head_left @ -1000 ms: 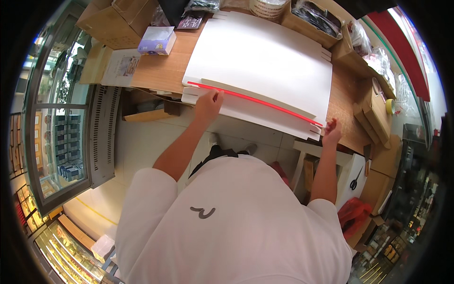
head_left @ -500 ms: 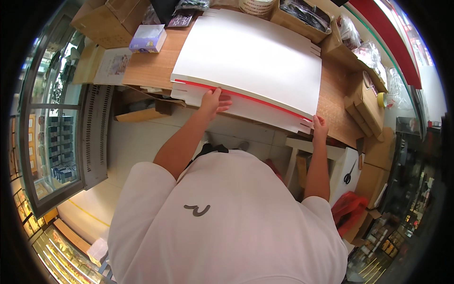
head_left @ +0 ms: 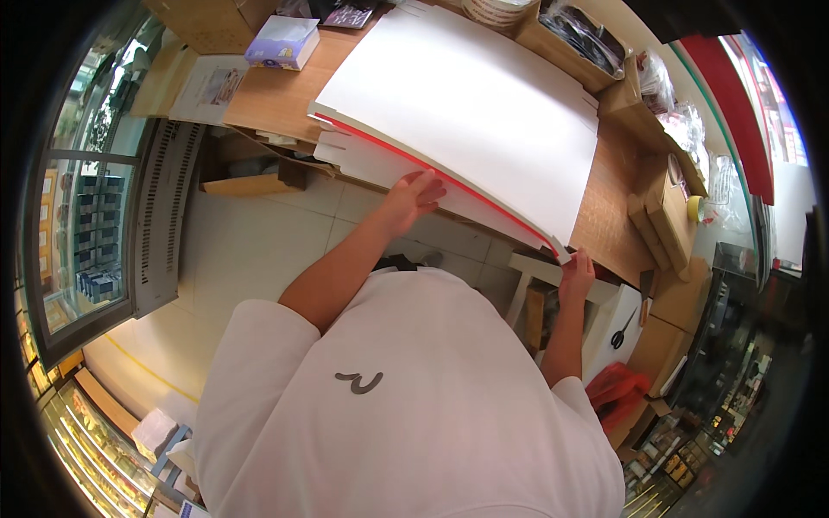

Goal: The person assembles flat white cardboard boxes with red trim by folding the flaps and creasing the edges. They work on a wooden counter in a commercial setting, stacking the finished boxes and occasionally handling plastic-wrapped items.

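A large white flat cardboard sheet [head_left: 458, 104] with slotted corners lies on the wooden table [head_left: 617, 203]. Its near edge carries a thin red strip [head_left: 466, 188], and a white flap [head_left: 363, 157] shows below that edge. My left hand [head_left: 414, 203] is at the middle of the near edge, thumb tip touching it, fingers stretched out and apart. At the right end of the same edge, my right hand [head_left: 577, 274] has its fingers closed on the sheet's corner.
A purple-and-white box [head_left: 283, 43] stands at the far left of the table. Cardboard boxes [head_left: 665, 216] and a yellow tape roll [head_left: 695, 208] line the right side. Black scissors [head_left: 622, 330] lie on a white surface near a red bag [head_left: 617, 393]. A glass cabinet [head_left: 95, 233] stands left.
My left hand has slid to the right along the red-striped edge. My right hand sits lower, with the sheet's near right corner drawn toward me. The view has turned a little.
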Tool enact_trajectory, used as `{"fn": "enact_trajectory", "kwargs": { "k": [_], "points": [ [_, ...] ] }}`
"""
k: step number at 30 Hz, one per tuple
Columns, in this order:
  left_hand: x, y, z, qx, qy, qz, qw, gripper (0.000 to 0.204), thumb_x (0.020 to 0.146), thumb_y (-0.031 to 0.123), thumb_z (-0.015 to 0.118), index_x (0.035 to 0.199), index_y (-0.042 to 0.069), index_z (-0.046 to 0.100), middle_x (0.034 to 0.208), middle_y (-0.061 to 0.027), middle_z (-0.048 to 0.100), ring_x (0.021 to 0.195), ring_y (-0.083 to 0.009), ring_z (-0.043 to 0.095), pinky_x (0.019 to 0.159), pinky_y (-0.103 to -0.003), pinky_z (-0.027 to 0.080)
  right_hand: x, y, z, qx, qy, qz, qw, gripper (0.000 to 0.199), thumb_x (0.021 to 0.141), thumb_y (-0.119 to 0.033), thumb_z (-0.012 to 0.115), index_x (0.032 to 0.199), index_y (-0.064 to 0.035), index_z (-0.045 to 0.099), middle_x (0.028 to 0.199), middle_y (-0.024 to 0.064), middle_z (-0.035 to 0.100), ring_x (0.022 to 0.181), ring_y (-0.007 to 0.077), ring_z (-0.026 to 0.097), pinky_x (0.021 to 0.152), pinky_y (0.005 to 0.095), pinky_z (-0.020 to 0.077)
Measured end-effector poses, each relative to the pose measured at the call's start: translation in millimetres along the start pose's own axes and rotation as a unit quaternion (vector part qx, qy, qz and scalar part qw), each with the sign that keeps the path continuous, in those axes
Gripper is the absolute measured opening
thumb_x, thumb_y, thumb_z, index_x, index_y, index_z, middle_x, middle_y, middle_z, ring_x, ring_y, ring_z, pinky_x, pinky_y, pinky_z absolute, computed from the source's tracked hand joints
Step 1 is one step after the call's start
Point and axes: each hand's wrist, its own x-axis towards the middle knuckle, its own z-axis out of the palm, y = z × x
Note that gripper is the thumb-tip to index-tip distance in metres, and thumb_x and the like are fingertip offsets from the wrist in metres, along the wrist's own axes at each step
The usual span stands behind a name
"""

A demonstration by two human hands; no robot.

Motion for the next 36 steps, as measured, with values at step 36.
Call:
{"fn": "enact_trajectory", "kwargs": {
  "k": [36],
  "points": [
    [-29, 15, 40, 0.194, -0.127, 0.007, 0.973, 0.042, 0.098, 0.021, 0.051, 0.134, 0.002, 0.039, 0.127, -0.0103, 0.052, 0.114, -0.0228, 0.054, 0.095, -0.04, 0.047, -19, -39, -11, 0.337, 0.042, -0.022, 0.94, 0.026, 0.089, -0.003, 0.057, 0.115, -0.0028, 0.053, 0.109, 0.0097, 0.062, 0.098, 0.0207, 0.061, 0.087, 0.0349, 0.0512]
  ]
}}
